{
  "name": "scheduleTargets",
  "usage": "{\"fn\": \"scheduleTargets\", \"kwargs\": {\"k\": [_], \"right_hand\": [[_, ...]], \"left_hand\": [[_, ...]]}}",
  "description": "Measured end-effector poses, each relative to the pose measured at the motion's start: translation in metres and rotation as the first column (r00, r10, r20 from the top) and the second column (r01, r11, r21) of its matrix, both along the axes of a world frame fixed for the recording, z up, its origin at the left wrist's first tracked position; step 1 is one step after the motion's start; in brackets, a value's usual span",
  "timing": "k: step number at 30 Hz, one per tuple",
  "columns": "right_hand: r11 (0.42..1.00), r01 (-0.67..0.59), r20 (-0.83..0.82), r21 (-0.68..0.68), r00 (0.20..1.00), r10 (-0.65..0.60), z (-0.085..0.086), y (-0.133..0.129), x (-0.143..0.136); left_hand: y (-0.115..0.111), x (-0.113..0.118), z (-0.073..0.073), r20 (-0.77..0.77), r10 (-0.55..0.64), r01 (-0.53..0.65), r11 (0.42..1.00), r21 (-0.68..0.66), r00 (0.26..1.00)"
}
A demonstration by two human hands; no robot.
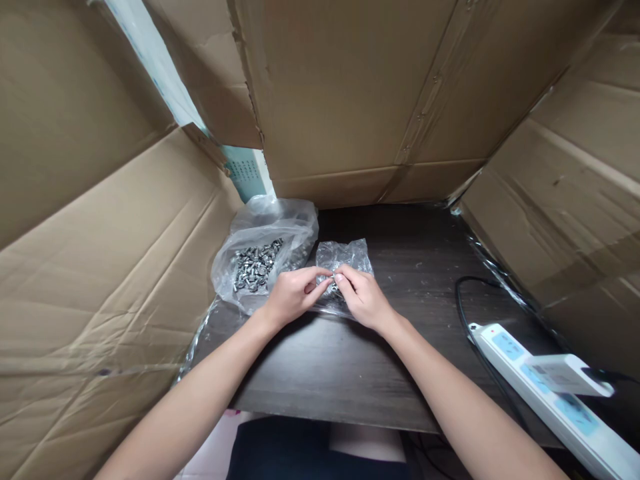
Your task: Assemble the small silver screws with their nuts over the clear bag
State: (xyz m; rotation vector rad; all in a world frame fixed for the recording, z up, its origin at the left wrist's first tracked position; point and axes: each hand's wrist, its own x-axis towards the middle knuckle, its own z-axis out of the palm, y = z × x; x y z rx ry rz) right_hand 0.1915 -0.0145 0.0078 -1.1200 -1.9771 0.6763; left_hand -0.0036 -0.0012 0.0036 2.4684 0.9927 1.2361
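Observation:
My left hand (295,292) and my right hand (361,293) meet at the fingertips over a small clear plastic bag (345,252). Both are closed in a pinch around a small metal piece (333,275), too tiny and covered to name exactly. Shiny small metal parts (336,288) show in the little bag just beneath the fingers. Left of my hands, a larger clear plastic bag (267,217) gapes open with many metal screws (256,265) inside.
Cardboard walls (350,87) enclose the dark wooden table (345,373) at the back and both sides. On the right lies a white power strip (510,353) with a white adapter (567,375) plugged in. A black cable (457,293) loops beside it.

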Motion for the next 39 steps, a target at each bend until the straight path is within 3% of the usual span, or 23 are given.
{"fn": "scheduleTargets", "kwargs": {"k": [9,39], "right_hand": [[0.998,0.022,-0.016,-0.051,1.000,-0.023,0.0032,-0.0018,0.0010],[0.999,0.030,-0.010,-0.023,0.999,-0.030,0.0045,-0.0018,0.0012]], "left_hand": [[-0.0001,0.0004,-0.0014,-0.007,0.000,0.000,1.000,-0.001,1.000],[-0.0003,0.0008,0.0019,-0.016,0.005,-0.006,1.000,-0.006,1.000]]}}
